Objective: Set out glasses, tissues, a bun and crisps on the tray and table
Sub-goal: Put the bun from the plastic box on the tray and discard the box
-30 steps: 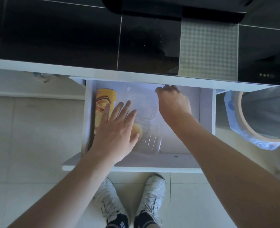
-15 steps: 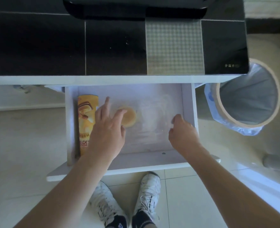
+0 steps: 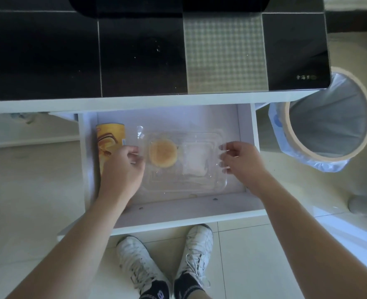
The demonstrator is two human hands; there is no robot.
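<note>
now both hands, left hand [image 3: 122,169] and right hand [image 3: 242,162], fingers clamped on clear tray [image 3: 184,182] ends, earlier apart

You see a clear, glossy plastic tray [image 3: 184,182] in a matt white drawer [image 3: 178,210], a shiny yellow crisps can [image 3: 110,139], and a glossy black countertop [image 3: 70,57] above.

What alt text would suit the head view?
Both hands, left hand and right hand, grip the ends of a clear tray holding a bun and tissues, in an open drawer beside a crisps can.
</note>
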